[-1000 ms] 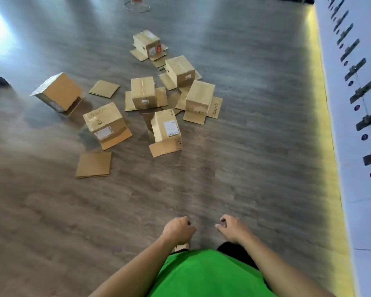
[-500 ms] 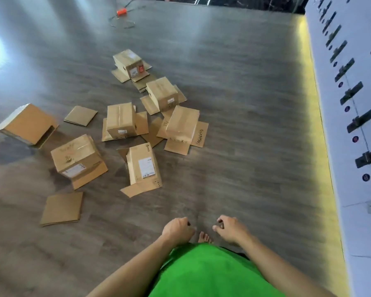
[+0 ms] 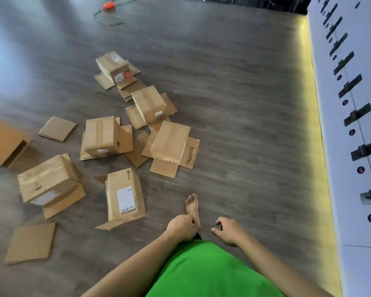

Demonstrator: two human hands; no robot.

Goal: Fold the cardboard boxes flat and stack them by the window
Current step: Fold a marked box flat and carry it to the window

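Several brown cardboard boxes stand scattered on the wooden floor with their flaps splayed out. The nearest box (image 3: 124,194) bears a white label and lies just left of my hands. Another taped box (image 3: 47,183) sits further left, and one box (image 3: 4,142) lies tipped at the left edge. Behind them are more boxes (image 3: 102,136), (image 3: 169,142), (image 3: 148,103), (image 3: 114,67). Two flat cardboard pieces (image 3: 30,243), (image 3: 57,128) lie on the floor. My left hand (image 3: 183,228) and my right hand (image 3: 229,231) hang in front of my green shirt, fingers loosely curled, holding nothing.
A white wall (image 3: 351,211) with dark fittings runs along the right, with a yellow strip of light (image 3: 317,146) at its base. An orange object (image 3: 108,5) with a cable lies on the far floor. My bare foot (image 3: 192,205) is planted ahead of me.
The boxes have come nearer and lower in view as I walk toward them. A bare foot has stepped forward. Both hands stay low and hold nothing.
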